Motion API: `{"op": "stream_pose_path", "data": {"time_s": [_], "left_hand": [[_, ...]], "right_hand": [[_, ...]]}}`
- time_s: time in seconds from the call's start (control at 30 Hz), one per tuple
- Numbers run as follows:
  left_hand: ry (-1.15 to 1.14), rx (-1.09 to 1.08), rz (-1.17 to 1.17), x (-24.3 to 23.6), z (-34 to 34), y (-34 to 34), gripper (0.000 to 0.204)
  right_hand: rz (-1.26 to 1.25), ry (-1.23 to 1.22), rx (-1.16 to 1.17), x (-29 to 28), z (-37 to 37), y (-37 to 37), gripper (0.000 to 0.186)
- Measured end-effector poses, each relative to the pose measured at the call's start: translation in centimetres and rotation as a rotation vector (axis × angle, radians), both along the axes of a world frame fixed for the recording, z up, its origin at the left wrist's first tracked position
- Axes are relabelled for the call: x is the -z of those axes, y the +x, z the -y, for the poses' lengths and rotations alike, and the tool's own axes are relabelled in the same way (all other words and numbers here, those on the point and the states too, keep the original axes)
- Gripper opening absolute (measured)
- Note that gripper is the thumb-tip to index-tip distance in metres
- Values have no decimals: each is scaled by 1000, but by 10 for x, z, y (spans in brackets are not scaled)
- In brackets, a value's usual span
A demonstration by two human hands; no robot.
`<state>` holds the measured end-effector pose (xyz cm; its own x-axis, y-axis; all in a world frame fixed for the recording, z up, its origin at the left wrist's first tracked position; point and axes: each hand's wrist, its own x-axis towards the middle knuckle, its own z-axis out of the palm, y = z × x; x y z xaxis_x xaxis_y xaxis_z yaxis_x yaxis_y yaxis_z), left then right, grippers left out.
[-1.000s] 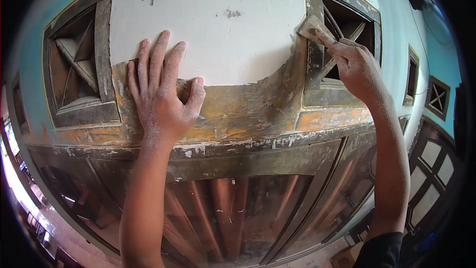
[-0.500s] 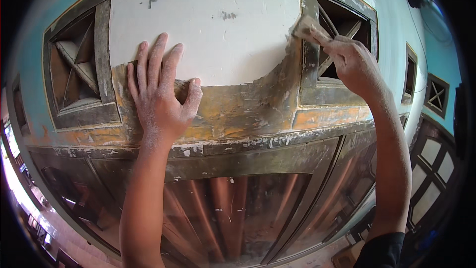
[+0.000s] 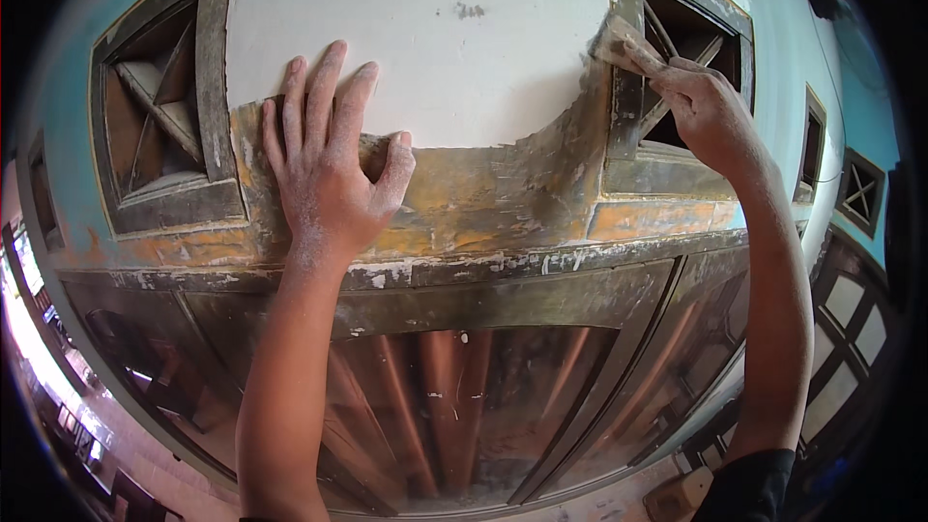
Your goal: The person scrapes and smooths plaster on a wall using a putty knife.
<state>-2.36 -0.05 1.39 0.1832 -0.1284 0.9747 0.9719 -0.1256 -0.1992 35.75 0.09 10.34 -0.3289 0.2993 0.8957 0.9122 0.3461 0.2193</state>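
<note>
My left hand [image 3: 333, 169], white with dust, lies with fingers spread against the wall. Its fingertips rest on the white coating [image 3: 416, 58], while its palm is over the bare brown and ochre patch [image 3: 483, 184]. My right hand [image 3: 706, 106] grips the handle of a flat, wide-headed, dusty hand tool [image 3: 623, 44]; whether that is a scraper or a brush I cannot tell. The tool's head meets the right edge of the white coating, beside the frame of the right-hand vent [image 3: 628, 106]. Dust whitens my right forearm too.
A second wooden vent [image 3: 159, 111] with crossed slats is set in the wall at left. Below runs a paint-flecked wooden ledge [image 3: 435, 271], above glass panels with reddish curtains [image 3: 454, 396] behind. Low at right, a tan box-like object [image 3: 677, 495] sits on the floor.
The whole view has shifted slightly, so the wall and both hands appear further right and a little higher. The left hand stays on the wall; the right keeps its grip at the coating's edge.
</note>
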Motion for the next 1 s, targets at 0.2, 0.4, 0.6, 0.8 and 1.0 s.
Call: {"op": "stream_pose_path", "data": {"time_s": [0.2,0.4,0.6,0.8,1.0], "left_hand": [[34,31,0,-1,-6,2,60],[53,36,-10,1,-8,0,59],[55,24,-11,1,-9,-2,59],[60,32,-7,0,-9,-4,59],[46,35,-3,-1,-8,1,60]], "right_hand": [[28,-57,-5,-10,-5,7,24],[38,-37,-46,-8,-10,12,23],[9,-66,-79,-6,-12,12,22],[5,4,-127,-8,-17,11,23],[-8,-58,-114,-13,-13,17,25]]}}
